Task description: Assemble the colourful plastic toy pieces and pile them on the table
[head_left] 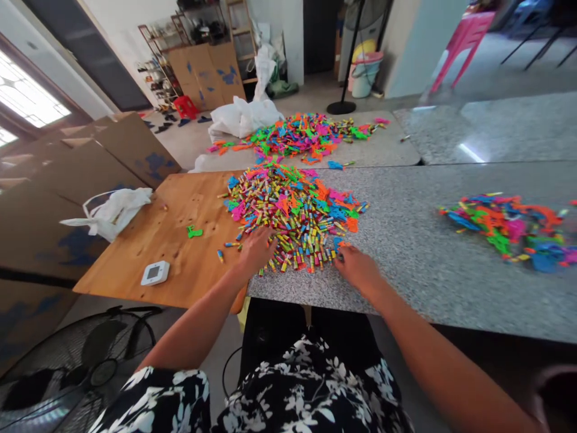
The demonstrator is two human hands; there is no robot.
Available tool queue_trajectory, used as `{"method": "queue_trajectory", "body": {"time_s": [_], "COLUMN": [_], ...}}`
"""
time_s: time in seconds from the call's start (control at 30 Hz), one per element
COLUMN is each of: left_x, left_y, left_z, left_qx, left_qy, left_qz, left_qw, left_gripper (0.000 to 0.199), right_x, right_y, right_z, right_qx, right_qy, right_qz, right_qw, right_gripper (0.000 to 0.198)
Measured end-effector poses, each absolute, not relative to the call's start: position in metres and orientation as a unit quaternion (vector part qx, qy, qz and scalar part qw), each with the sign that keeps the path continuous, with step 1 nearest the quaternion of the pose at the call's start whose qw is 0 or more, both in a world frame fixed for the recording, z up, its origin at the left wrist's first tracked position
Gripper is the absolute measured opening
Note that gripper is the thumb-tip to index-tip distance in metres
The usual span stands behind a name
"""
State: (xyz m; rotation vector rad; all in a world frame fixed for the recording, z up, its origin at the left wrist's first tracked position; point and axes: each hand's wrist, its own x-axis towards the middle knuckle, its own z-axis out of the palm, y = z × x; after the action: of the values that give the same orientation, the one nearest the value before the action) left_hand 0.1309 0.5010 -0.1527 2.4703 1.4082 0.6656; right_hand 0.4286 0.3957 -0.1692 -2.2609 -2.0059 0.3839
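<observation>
A big pile of small yellow-banded tubes [311, 240] mixed with bright plastic toy pistols [282, 204] lies in front of me, where the wooden board meets the speckled table. At the pile's near left edge, my left hand [256, 251] rests against the tubes with its fingers stretched out and partly apart. My right hand [358, 267] is at the near right edge, fingers curled in; a small dark bit shows at the fingertips, too small to name. Just beyond those fingertips lies a blue and orange piece [341, 242]. A few loose tubes [220, 255] lie left of my left hand.
A second colourful pile [297, 135] sits on the far table, and another heap [509, 228] lies at right. The wooden board [180, 198] bears a green toy pistol [194, 231], a white device [155, 273] and a white bag [119, 210]. Cartons [85, 174] and a fan [99, 367] stand left.
</observation>
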Motion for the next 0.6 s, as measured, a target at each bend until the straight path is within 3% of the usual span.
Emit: {"method": "queue_trajectory", "body": {"time_s": [0.17,0.37,0.47,0.6], "left_x": [0.214,0.308,0.332,0.34], "left_y": [0.472,0.501,0.514,0.526], "left_z": [-0.153,-0.153,-0.162,-0.165], "left_qx": [0.897,0.963,0.983,0.99], "left_qy": [0.344,0.254,0.174,0.124], "left_qz": [0.223,0.051,-0.029,-0.032], "left_qw": [0.165,0.068,0.043,0.061], "left_gripper": [0.027,0.041,0.039,0.027], "right_x": [0.398,0.414,0.439,0.465], "right_y": [0.391,0.377,0.36,0.341], "right_z": [-0.171,-0.173,-0.173,-0.18], "right_qx": [-0.76,-0.78,-0.803,-0.799], "right_qy": [-0.633,-0.601,-0.556,-0.485], "right_qz": [0.15,0.172,0.206,0.284], "right_qw": [0.003,0.003,0.064,0.214], "right_gripper": [0.033,0.03,0.019,0.007]}}
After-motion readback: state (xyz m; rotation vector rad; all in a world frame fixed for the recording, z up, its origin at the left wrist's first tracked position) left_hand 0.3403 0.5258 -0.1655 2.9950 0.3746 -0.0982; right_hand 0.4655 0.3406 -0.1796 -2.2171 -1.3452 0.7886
